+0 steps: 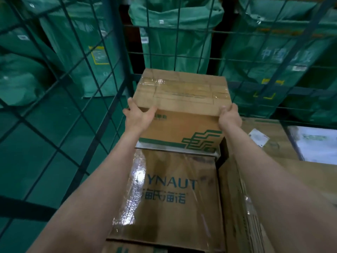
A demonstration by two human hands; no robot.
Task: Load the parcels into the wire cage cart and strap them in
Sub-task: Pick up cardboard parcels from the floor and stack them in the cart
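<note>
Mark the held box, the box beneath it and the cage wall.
held box (182,92), head view, taped top face.
box beneath (169,198), head view, blue lettering on top.
cage wall (27,209), head view, thick lower bar, left side.

Right hand (230,116): fingers are hidden behind the held box (182,92).
Printed box (169,194): first letters are covered by the left forearm (109,179) and glare.
White label (259,137): text is too small to be read.
White parcel (317,145): is cut off by the right edge.
Sack labels (99,55): print is blurred.
</note>
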